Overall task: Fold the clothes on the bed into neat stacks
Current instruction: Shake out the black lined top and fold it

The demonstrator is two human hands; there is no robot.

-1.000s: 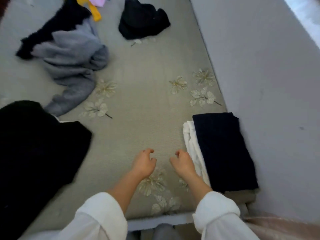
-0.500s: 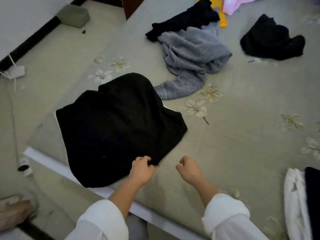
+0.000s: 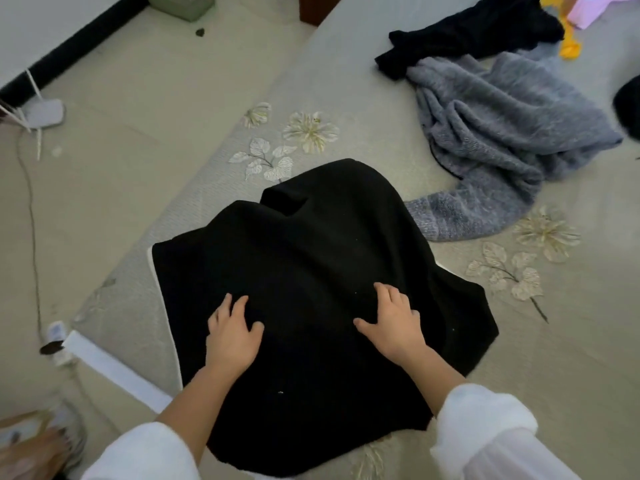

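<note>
A large black garment [image 3: 311, 244] lies spread on the grey-green bed cover [image 3: 571, 341] near the bed's front corner. My left hand [image 3: 232, 332] rests flat on its near left part, fingers apart. On its near right part my right hand [image 3: 393, 323] also lies palm down with spread fingers. Neither hand grips the cloth. A crumpled grey fleece top [image 3: 502, 133] lies beyond the black garment, one sleeve touching its far edge. Behind that is another black garment [image 3: 478, 32].
A yellow item [image 3: 569, 46] and a pink item [image 3: 588, 8] lie at the far right; a dark heap [image 3: 628, 102] is cut off by the right edge. Left of the bed is floor with a cable [image 3: 33, 220], a power strip and a foot [image 3: 31, 452].
The view has swung left from the folded stack by the wall to the black garment. Both hands moved from the bare cover onto the garment and spread flat.
</note>
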